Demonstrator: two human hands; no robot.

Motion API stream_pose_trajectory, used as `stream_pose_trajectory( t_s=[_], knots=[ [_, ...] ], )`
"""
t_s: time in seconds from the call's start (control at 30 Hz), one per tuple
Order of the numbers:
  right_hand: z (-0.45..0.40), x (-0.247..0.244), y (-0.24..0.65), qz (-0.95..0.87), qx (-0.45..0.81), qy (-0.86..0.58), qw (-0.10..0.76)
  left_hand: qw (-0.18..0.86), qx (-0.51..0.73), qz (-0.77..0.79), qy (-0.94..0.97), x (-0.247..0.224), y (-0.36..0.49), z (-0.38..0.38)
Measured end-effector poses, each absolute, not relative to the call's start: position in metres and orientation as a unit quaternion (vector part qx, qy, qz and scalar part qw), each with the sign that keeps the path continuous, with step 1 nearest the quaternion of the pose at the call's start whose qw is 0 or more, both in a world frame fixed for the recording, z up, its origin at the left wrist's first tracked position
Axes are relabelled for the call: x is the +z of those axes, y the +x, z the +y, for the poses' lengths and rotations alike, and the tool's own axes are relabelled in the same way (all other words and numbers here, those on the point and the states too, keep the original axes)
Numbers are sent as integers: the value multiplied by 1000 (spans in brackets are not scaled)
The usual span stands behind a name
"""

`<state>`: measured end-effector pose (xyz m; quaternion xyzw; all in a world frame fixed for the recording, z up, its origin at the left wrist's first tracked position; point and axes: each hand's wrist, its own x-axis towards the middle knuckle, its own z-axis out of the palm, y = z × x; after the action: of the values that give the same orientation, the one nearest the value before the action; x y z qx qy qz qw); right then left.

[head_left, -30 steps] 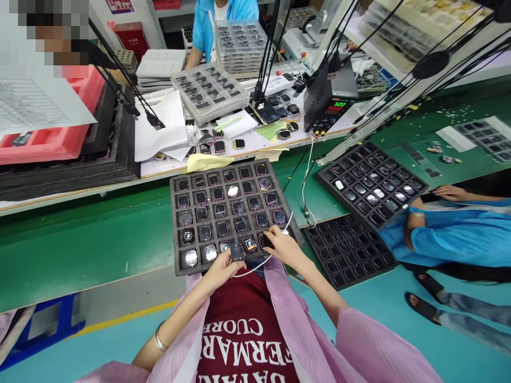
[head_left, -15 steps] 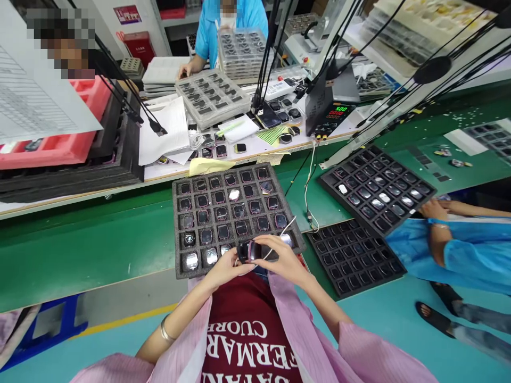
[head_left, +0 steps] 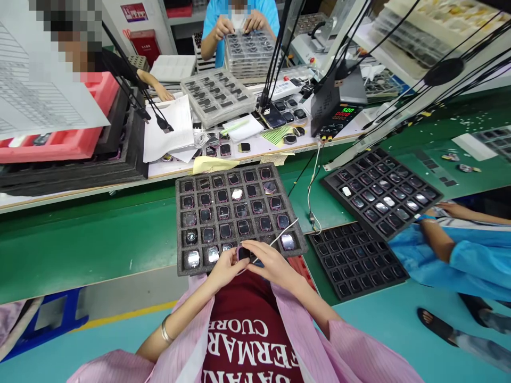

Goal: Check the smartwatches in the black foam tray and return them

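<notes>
My left hand (head_left: 224,270) pinches a dark square smartwatch case (head_left: 242,254) with a purplish rim, low over the near edge of a grey foam tray (head_left: 180,223). From the other side, the fingers of my right hand (head_left: 273,264) close on the same case. A thin white cable (head_left: 285,229) runs from under my right hand across the tray's right part. What the cable's end meets is hidden by my fingers. Several similar watch cases sit in the tray's compartments, among them one with a lit round dial (head_left: 191,236).
Two black trays of watch cases (head_left: 381,186) lie at right, beside a co-worker's blue sleeve (head_left: 475,260). On the raised shelf stand a power supply (head_left: 339,103), papers (head_left: 170,127) and a clear plastic tray (head_left: 217,96). Black cables (head_left: 275,48) hang in front.
My hands have come closer together, and the watch case has turned and shifted slightly left between them. Across the shelf, a co-worker's hands now rest on the stacked clear trays.
</notes>
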<state>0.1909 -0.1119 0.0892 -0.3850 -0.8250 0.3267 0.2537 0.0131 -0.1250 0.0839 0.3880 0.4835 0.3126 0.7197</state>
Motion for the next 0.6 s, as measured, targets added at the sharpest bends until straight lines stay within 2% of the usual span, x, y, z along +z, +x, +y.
stream_pose_trajectory(
  t_s=[0.2, 0.6],
  knots=[
    [-113, 93, 191, -816, 351, -376, 264, 712, 312, 484, 402, 90, 10, -125],
    [-118, 96, 183, -767, 378, -393, 339, 664, 316, 509, 448, 104, 5, -126]
  ],
)
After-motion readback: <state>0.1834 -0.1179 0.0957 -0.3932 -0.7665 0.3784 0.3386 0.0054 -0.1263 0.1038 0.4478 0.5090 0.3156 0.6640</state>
